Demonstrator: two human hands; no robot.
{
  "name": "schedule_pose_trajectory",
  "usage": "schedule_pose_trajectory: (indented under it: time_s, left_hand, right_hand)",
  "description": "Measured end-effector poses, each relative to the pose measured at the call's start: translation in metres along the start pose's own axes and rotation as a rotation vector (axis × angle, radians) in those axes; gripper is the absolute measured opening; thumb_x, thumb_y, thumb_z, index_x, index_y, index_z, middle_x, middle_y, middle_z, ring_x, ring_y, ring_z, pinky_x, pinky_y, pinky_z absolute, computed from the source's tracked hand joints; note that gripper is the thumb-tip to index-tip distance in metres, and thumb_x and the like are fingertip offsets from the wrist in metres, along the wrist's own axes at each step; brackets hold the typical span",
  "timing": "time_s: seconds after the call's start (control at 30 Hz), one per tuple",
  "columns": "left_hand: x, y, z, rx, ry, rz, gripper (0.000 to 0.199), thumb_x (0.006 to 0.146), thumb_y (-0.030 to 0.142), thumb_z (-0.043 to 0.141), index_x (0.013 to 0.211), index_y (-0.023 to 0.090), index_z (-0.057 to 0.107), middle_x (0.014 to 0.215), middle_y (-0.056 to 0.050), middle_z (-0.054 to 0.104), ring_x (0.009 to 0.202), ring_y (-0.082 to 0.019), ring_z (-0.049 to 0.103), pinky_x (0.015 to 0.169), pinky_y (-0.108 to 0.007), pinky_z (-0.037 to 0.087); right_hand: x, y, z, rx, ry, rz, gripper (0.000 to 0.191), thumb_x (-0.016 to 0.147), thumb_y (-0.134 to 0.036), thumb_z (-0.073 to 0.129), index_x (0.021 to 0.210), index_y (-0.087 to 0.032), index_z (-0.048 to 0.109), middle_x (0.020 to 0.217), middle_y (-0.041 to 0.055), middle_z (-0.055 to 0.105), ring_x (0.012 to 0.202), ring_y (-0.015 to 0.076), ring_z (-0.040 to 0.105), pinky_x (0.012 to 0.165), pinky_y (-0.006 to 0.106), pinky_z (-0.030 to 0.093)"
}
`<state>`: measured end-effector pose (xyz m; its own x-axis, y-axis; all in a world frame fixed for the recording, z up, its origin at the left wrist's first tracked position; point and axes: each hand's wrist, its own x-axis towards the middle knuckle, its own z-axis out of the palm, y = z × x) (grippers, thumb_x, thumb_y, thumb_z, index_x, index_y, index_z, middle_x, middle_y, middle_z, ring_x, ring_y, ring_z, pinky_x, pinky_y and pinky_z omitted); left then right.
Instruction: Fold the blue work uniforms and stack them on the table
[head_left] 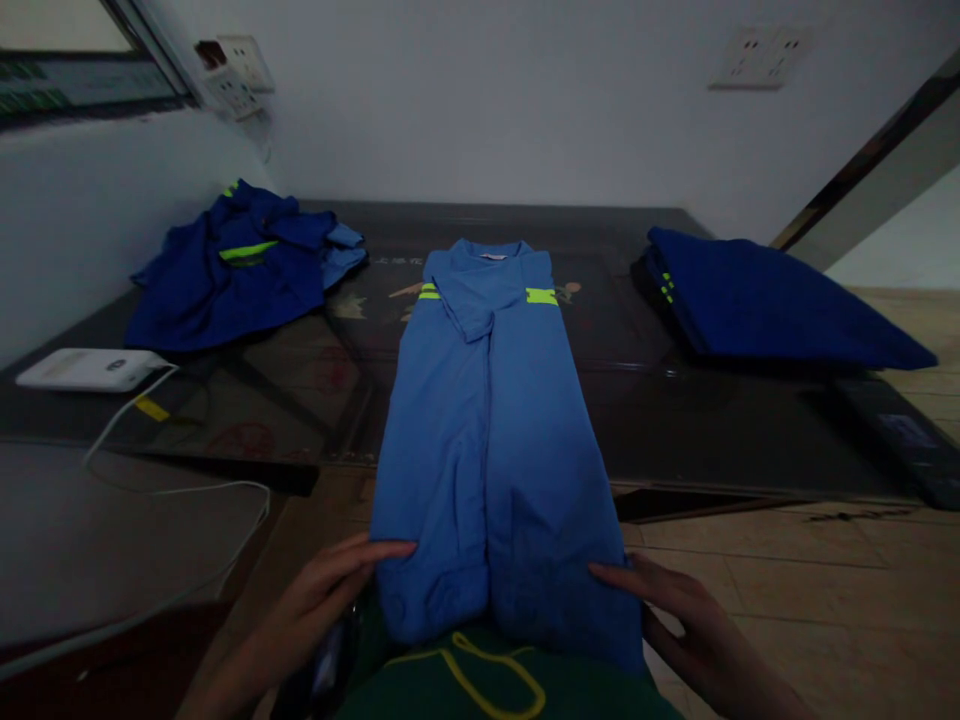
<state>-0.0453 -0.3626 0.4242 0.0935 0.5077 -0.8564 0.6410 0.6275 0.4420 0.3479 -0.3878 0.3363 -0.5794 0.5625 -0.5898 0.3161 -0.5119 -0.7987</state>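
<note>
A light blue work shirt (534, 420) with yellow-green stripes lies folded into a long strip, its collar at the far end on the dark table. The near end, where the cuffs and buttons show, hangs past the table's front edge toward my body. My left hand (337, 580) holds the left side of this end, one finger stretched over the cloth. On the opposite side my right hand (679, 605) grips the edge likewise, a fingertip resting on top. Cloth hides part of the fingers of both hands.
A crumpled dark blue garment (277, 285) lies at the table's back left, and folded dark blue clothing (772, 300) on the right. A white device (90, 369) with a cable is at left; a black phone-like object (896, 435) is at right. Wall sockets (759, 58) are behind the table (630, 420).
</note>
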Motion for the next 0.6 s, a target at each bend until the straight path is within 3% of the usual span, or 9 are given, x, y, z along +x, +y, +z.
schedule_pose_trajectory:
  time_s: [0.1,0.27,0.37,0.47,0.53,0.6]
  left_hand:
    - [0.009,0.005,-0.009,0.013,0.002,0.102,0.030,0.093,0.037,0.047,0.110,0.035,0.072,0.112,-0.004,0.072,0.099,-0.022,0.068,0.087,-0.032,0.054]
    - [0.024,0.022,-0.015,0.147,0.183,0.324,0.020,0.087,0.035,0.058,0.093,0.033,0.077,0.099,-0.005,0.073,0.085,-0.020,0.068,0.074,-0.028,0.056]
    - [0.034,0.041,-0.022,0.216,0.319,0.469,0.013,0.084,0.028,0.064,0.085,0.031,0.076,0.083,-0.004,0.068,0.080,-0.019,0.064,0.073,-0.028,0.054]
    - [0.048,0.064,-0.033,0.205,0.451,0.537,0.009,0.079,0.025,0.068,0.076,0.032,0.074,0.073,-0.001,0.058,0.078,-0.017,0.059,0.076,-0.029,0.052]
    - [0.056,0.082,-0.039,0.140,0.462,0.507,0.009,0.079,0.033,0.068,0.071,0.030,0.073,0.077,-0.003,0.061,0.085,-0.020,0.060,0.081,-0.033,0.053]
    - [0.062,0.096,-0.042,0.053,0.383,0.436,0.024,0.082,0.045,0.060,0.070,0.027,0.071,0.080,-0.006,0.066,0.087,-0.024,0.063,0.082,-0.037,0.054]
  right_hand:
    - [0.018,-0.010,-0.006,-0.033,0.123,-0.201,0.041,0.087,-0.018,0.052,0.121,-0.037,0.066,0.098,0.0046,0.074,0.088,0.0206,0.069,0.076,0.032,0.058]
    - [0.038,-0.024,-0.024,-0.128,0.341,-0.391,0.026,0.086,-0.025,0.061,0.106,-0.036,0.073,0.073,0.0047,0.065,0.070,0.0184,0.063,0.058,0.029,0.053]
    - [0.043,-0.033,-0.036,-0.167,0.404,-0.446,0.016,0.085,-0.034,0.063,0.095,-0.032,0.075,0.081,0.0084,0.065,0.083,0.0236,0.064,0.067,0.035,0.055]
    - [0.050,-0.041,-0.041,-0.061,0.398,-0.435,0.022,0.088,-0.042,0.056,0.087,-0.028,0.072,0.096,0.0119,0.070,0.093,0.0284,0.066,0.073,0.040,0.056]
    - [0.055,-0.047,-0.042,0.009,0.379,-0.387,0.024,0.091,-0.041,0.051,0.084,-0.026,0.070,0.096,0.0115,0.072,0.084,0.0253,0.068,0.067,0.036,0.056]
    - [0.060,-0.054,-0.046,0.040,0.358,-0.385,0.024,0.091,-0.041,0.052,0.083,-0.026,0.068,0.092,0.0103,0.073,0.073,0.0222,0.068,0.064,0.033,0.055]
